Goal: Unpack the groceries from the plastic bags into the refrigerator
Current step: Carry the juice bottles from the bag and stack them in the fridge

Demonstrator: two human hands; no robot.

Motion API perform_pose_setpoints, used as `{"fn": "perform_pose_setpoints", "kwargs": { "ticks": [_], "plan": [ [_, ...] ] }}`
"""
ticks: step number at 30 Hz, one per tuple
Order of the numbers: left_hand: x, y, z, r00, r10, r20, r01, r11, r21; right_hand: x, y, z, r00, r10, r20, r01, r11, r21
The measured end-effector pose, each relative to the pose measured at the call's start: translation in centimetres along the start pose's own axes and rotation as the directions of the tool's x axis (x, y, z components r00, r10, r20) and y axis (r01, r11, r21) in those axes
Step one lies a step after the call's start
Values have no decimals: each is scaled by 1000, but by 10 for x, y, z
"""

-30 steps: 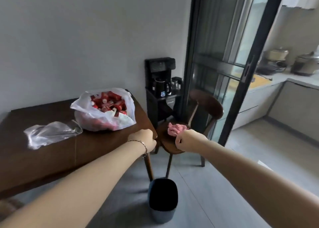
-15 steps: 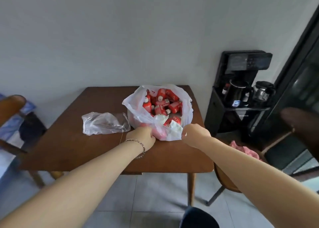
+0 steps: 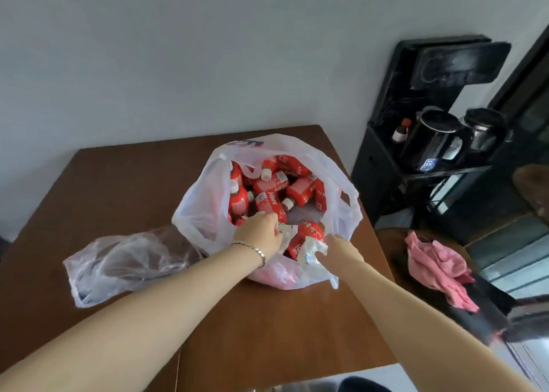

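Left hand (image 3: 261, 232), bracelet on wrist, fingers curled down into the mouth of the white plastic bag (image 3: 202, 213); cannot tell what it holds. Right hand (image 3: 337, 247) pinches the bag's crumpled near rim. Bag sits frame centre on the brown table (image 3: 267, 332), full of red juice bottles (image 3: 273, 186). Clear bag (image 3: 127, 264) lies flat, touching it, lower left. Pink cloth (image 3: 436, 264) right; black kettle (image 3: 430, 136) upper right.
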State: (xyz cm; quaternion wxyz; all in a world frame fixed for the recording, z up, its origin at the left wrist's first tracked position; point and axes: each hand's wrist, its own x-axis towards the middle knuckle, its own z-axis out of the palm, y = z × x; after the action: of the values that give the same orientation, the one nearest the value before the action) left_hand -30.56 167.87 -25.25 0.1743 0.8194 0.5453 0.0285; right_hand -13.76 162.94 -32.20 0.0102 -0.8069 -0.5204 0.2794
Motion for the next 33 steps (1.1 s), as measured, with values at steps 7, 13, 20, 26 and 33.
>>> {"fn": "perform_pose_setpoints", "kwargs": {
  "ticks": [7,13,20,26,33],
  "plan": [
    [63,-15,45,938,-90,334,59,993,102,46,3,29,994,78,70,-71,992,-102],
    [86,-24,60,911,-109,397,33,981,194,50,6,30,993,29,111,-22,998,-59],
    [101,-44,27,885,-323,335,463,685,-562,31,-2,-32,995,100,-5,-68,710,701],
    [98,-32,-15,857,-72,511,515,179,-838,10,-31,-85,981,-54,188,-190,-46,981],
    [93,7,-35,746,366,556,317,539,-780,-26,-26,-98,1000,-18,-7,11,203,979]
  ]
}}
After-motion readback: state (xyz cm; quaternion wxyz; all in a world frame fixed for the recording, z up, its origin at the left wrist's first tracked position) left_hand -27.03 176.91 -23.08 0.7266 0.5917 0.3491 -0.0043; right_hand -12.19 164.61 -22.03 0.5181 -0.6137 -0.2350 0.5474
